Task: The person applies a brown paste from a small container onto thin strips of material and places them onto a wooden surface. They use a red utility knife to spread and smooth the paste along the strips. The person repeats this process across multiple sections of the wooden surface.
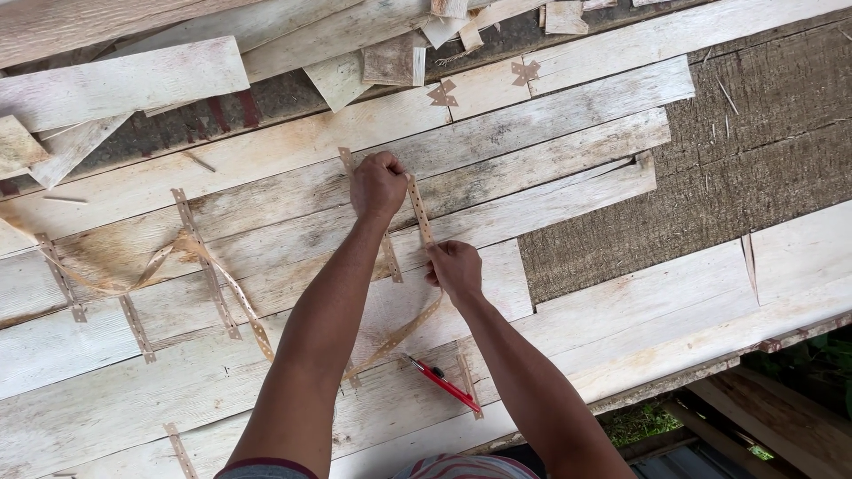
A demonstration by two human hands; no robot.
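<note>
A person leans over a worktop (621,293) covered with pale wooden veneer sheets (497,142) laid side by side. The left hand (377,184) is closed, pressing the upper end of a tan perforated tape strip (419,211) down onto the veneer. The right hand (454,269) lies just below the left hand, its fingers curled and pinching the same strip at its lower part, so the strip runs taut and nearly straight between the two hands across a seam in the sheets. Past the right hand, the rest of the tape curves loosely down toward the person. A red utility knife (444,383) lies on the veneer below the right hand, close to the near edge. To the left of the left hand, several more tape strips (209,266) are already stuck across the seams, one loose and twisted. Above the left hand, offcuts of veneer (390,62) lie in a heap.
</note>
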